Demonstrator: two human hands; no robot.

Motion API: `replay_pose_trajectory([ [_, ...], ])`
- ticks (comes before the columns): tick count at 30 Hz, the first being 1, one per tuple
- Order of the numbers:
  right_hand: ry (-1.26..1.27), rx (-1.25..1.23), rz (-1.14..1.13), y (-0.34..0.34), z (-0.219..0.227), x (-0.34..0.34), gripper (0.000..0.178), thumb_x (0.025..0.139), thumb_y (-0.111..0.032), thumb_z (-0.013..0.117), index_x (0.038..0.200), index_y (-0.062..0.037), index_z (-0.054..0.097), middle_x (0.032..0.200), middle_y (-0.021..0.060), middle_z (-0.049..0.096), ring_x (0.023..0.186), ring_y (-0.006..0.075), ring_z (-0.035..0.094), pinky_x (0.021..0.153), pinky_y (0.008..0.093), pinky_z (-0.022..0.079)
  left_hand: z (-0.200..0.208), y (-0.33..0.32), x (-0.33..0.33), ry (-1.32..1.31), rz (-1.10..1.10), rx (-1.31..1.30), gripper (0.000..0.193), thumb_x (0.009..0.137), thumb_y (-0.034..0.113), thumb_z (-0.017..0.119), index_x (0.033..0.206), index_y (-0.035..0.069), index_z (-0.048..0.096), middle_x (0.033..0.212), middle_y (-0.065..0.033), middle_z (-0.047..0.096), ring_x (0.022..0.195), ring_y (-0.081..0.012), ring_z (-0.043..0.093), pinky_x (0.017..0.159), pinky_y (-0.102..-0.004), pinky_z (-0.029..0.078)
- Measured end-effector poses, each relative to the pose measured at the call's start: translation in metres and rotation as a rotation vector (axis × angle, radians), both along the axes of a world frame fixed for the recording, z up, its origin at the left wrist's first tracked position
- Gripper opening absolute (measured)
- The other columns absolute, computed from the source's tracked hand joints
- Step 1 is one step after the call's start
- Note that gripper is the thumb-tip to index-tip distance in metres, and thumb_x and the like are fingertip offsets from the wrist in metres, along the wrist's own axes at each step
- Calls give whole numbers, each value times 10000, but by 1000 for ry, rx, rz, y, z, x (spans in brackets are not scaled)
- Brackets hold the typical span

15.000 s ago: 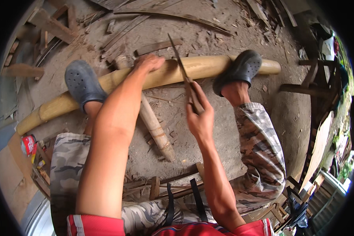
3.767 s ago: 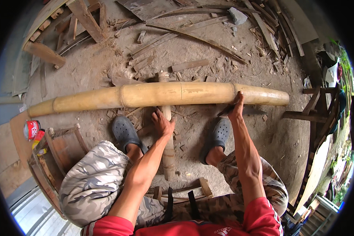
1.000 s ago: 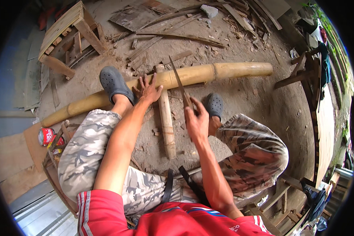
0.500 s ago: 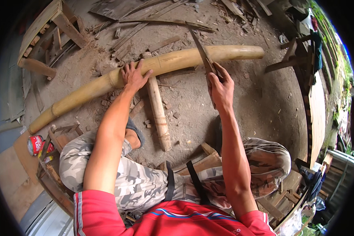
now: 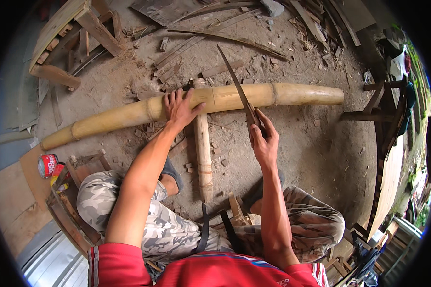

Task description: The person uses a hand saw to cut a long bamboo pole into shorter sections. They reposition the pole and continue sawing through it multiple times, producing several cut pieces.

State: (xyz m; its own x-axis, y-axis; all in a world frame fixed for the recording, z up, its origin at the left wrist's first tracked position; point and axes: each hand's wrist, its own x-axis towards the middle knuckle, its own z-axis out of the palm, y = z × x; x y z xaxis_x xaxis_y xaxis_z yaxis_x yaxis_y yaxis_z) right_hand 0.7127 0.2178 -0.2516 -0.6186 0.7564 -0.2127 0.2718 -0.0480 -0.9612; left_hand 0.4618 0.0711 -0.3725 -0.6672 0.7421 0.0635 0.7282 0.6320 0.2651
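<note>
A long, curved yellow bamboo pole [image 5: 119, 113] stretches across in front of me. My left hand [image 5: 179, 111] lies on top of it, fingers spread over the rounded surface. Beneath the pole runs a round wooden post [image 5: 203, 153], pointing toward me. In my right hand [image 5: 265, 143] is what looks like a handsaw [image 5: 235, 79], gripped by its wooden handle, with the narrow tapering blade pointing away. The blade crosses over the pole in view; whether it touches is unclear. A thin dark line marks the bamboo between my hands.
A wooden frame [image 5: 98, 29] stands at the far left. Scrap strips [image 5: 230, 38] and small offcuts litter the dirt floor. A red can [image 5: 47, 165] sits by a low wooden stool [image 5: 72, 205] at left. Another wooden stand [image 5: 368, 116] is on the right.
The view has shifted, so the pole appears lower and further right. The saw blade has moved toward my left hand along the pole. My left hand stays on the bamboo.
</note>
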Motion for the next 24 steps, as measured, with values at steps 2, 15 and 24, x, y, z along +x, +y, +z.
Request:
replay_pose_trajectory([
  [2, 12, -53, -14, -9, 8, -2, 468, 970, -133, 608, 1411, 9, 542, 1171, 143, 697, 960, 157, 656, 833, 308, 520, 7, -1, -2, -55, 17, -58, 752, 928, 696, 501, 1445, 149, 507, 1346, -202, 499, 1297, -377, 392, 1156, -587, 153],
  [15, -105, 122, -63, -126, -4, 11, 484, 951, -160, 614, 1411, -25, 545, 1079, 180, 712, 922, 188, 672, 832, 326, 517, 19, 23, 18, -412, 253, -269, 866, 919, 701, 410, 1599, 184, 266, 1669, -140, 202, 1555, -378, 0, 1156, -701, -113],
  [24, -120, 92, -33, -148, 5, 33, 497, 946, -167, 610, 1417, -33, 524, 1266, 237, 664, 1186, 347, 652, 995, 392, 496, 30, 25, 23, -491, 271, -303, 881, 902, 750, 404, 1617, 284, 186, 1684, -120, 118, 1552, -376, -78, 1134, -739, -85],
])
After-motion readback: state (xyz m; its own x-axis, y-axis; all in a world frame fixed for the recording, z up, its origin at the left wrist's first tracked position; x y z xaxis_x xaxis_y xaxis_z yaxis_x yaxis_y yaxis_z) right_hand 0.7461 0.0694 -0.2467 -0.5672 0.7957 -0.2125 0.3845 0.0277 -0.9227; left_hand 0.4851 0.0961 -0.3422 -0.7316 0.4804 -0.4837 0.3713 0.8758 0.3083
